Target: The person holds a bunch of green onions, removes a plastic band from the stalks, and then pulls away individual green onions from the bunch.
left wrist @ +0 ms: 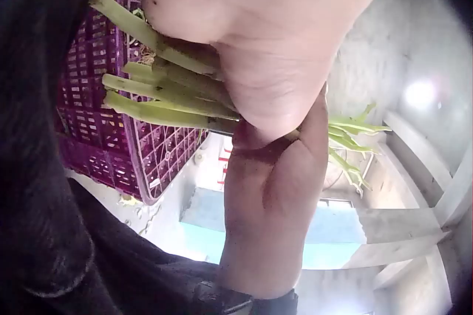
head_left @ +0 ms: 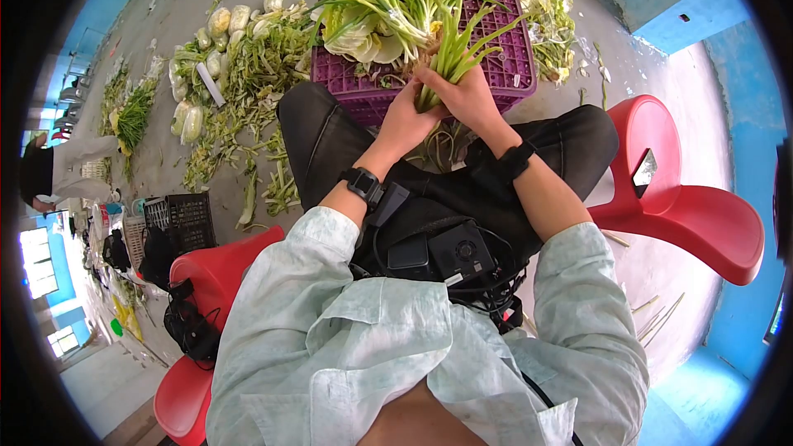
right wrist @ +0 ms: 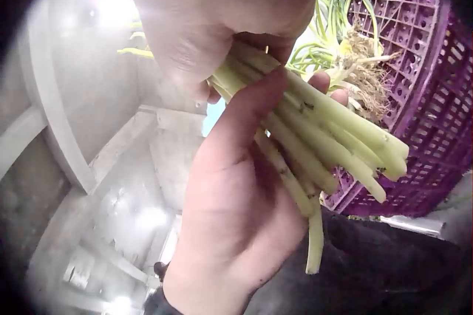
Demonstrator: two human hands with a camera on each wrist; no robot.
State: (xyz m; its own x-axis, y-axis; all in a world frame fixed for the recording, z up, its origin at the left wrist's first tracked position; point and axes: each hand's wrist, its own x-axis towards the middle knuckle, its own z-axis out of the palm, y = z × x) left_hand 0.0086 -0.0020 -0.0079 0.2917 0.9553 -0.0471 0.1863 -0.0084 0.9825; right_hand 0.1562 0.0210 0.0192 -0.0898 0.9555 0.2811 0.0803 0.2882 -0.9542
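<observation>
Both hands hold one bunch of pale green stalks (head_left: 451, 54) above the near edge of a purple plastic crate (head_left: 355, 87). My left hand (head_left: 410, 117) wraps its fingers and thumb round the lower stalks, whose cut ends (right wrist: 392, 156) stick out unevenly in the right wrist view. Against it, my right hand (head_left: 471, 99) grips the bunch higher up, toward the narrow leaves (left wrist: 347, 134). Lying on the crate are scallions (head_left: 384, 4) with stringy roots (right wrist: 362, 71), beside a leafy cabbage (head_left: 363, 40).
Trimmed leaves (head_left: 268, 58) and whole cabbages (head_left: 192, 122) lie on the floor at left, with more leaves (head_left: 549, 33) right of the crate. Red stools (head_left: 661, 157) stand on either side, one bearing a phone (head_left: 644, 172). A black crate (head_left: 190, 221) stands further left.
</observation>
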